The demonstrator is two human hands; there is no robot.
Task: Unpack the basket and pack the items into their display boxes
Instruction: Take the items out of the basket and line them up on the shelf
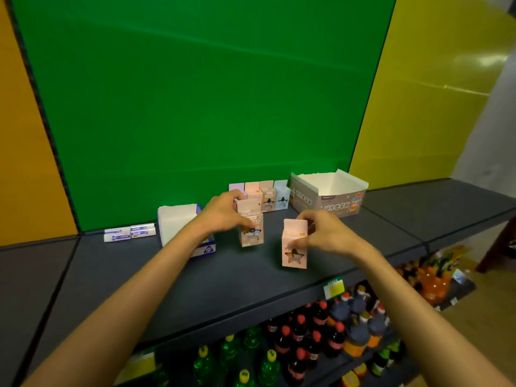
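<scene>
My left hand (224, 212) grips a small beige packet with a star window (251, 231), held upright just above the dark shelf (195, 275). My right hand (325, 231) pinches the top of a pink packet with a star window (293, 247), also upright. Behind them a row of several similar pastel packets (266, 195) stands against the green wall. An empty grey display box (329, 194) with an open top sits at the back right. A white and blue display box (184, 229) stands left of my left arm, partly hidden by it.
Several white and blue tubes (129, 231) lie at the back left of the shelf. Below the shelf edge, rows of soda and juice bottles (321, 331) fill the lower shelf. A green wall panel (195, 93) backs the shelf. No basket is in view.
</scene>
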